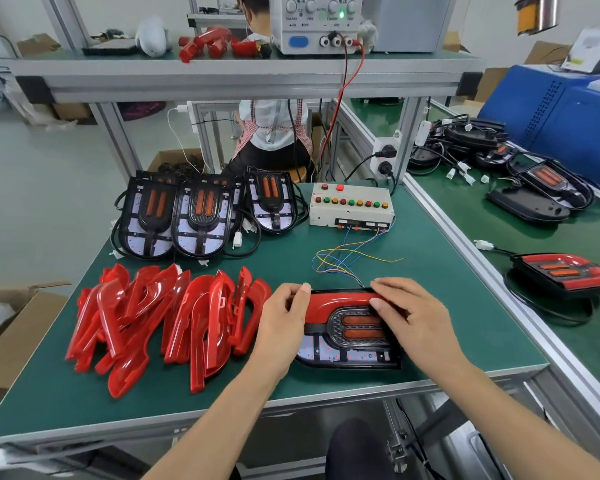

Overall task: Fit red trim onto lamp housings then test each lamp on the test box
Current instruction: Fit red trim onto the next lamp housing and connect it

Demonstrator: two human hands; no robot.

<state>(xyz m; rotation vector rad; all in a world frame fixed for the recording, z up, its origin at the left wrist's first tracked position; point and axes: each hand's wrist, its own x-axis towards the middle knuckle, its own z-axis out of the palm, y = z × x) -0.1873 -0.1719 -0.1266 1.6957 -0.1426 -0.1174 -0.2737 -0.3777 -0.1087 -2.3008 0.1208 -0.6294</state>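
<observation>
Both hands press red trim (pixel 340 304) onto lamp housing (pixel 347 358): left hand (pixel 281 320) grips its end, right hand (pixel 413 317) flat-fingered (probably brittle clips; press edges).

A bench power supply (pixel 321 24) stands on the upper shelf (pixel 243 76). Behind the shelf a seated person (pixel 272 133) faces away; right of it sits a blue machine (pixel 551 116), lower left a cardboard box (pixel 11 341).
</observation>
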